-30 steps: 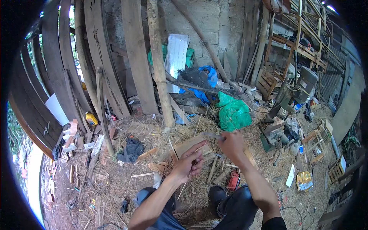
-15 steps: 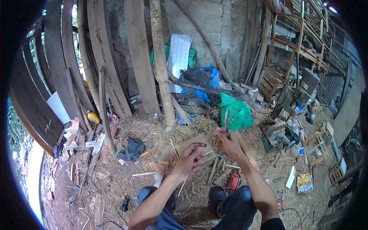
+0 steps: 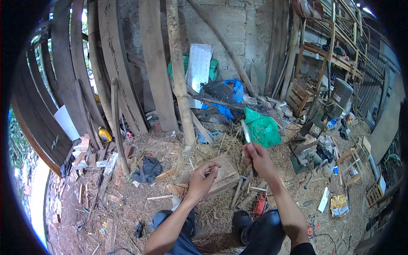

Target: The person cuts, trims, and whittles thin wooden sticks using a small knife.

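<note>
- Head view, step in hand: your right grip (image 3: 260,161) is clenched around a knife (image 3: 246,132), which, by judgement, is being held up and clear of your left grip (image 3: 202,180).
- Left grip: fingers curled inward; whether they pinch something thin, you cannot tell here.
- Next move: it likely calls for you to keep the handle firm and the edge away from your left fingers.
- Knife: in your right hand, its narrow, pale, shiny blade points up and away, overlapping the green bag (image 3: 267,131); a wooden board (image 3: 224,173) lies on the littered floor between your hands.
</note>
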`<action>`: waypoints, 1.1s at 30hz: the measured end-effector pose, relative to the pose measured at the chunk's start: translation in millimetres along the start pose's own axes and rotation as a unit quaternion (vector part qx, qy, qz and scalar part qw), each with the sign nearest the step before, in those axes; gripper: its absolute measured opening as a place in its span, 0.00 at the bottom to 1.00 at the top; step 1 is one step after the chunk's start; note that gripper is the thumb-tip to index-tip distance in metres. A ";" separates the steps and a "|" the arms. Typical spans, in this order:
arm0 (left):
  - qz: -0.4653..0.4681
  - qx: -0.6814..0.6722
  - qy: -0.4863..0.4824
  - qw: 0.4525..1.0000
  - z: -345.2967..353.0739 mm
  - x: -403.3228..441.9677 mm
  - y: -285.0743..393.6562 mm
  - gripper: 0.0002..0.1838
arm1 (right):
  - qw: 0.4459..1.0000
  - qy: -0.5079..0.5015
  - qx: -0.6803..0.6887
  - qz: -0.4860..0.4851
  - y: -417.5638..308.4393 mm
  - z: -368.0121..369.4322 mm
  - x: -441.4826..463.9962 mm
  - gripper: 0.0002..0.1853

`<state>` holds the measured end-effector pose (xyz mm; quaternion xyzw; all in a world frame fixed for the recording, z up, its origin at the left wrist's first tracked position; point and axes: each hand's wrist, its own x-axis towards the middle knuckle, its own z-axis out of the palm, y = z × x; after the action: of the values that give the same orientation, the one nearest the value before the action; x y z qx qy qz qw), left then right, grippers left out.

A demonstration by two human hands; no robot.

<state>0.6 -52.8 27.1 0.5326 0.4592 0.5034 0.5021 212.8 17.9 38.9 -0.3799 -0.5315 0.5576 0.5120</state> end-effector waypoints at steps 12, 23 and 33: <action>0.102 0.124 0.027 0.987 4.3 0.7 -2.9 0.08 | 0.963 -0.168 0.096 0.187 -10.0 18.7 -5.1 0.11; 0.103 0.154 0.038 0.982 1.0 -1.7 5.4 0.07 | 0.990 -0.012 0.108 0.093 -18.5 -6.4 -0.8 0.13; 0.151 0.074 0.080 0.983 9.5 4.1 -2.1 0.06 | 0.979 -0.189 -0.039 0.071 0.9 45.1 -17.8 0.12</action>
<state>10.4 -49.2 25.5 0.5895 0.4484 0.5787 0.3413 172.2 -8.6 42.5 -0.3243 -0.6116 0.6334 0.3459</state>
